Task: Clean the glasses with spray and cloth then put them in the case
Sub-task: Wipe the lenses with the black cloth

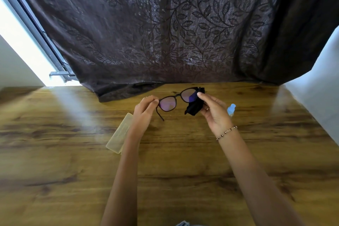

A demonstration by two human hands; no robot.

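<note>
Glasses held in the air above the wooden table, between both hands, lenses facing the camera, frame tilted so the person's right side sits higher and further away.

Left hand: fingertips pinched on the left end of the frame, at the hinge next to the left lens. One arm of the glasses hangs down from that corner, just beside the palm.

Right hand: thumb pressed onto the outer edge of the right lens, with a black cloth bunched between the fingers and the frame. Cloth shows both above the thumb and hanging below the lens in front of the palm. Fingers behind the cloth are hidden, so contact on the back of the lens cannot be told. A beaded bracelet is on this wrist.

Case: pale yellowish, translucent, long and flat, lying on the table below and to the left of the left hand, partly covered by the left forearm. Appears closed; not certain.

Spray bottle: small, pale blue, on the table just behind the right hand, mostly hidden by it.

Dark leaf-patterned curtain hangs at the far edge of the table, its hem resting on the wood
</note>
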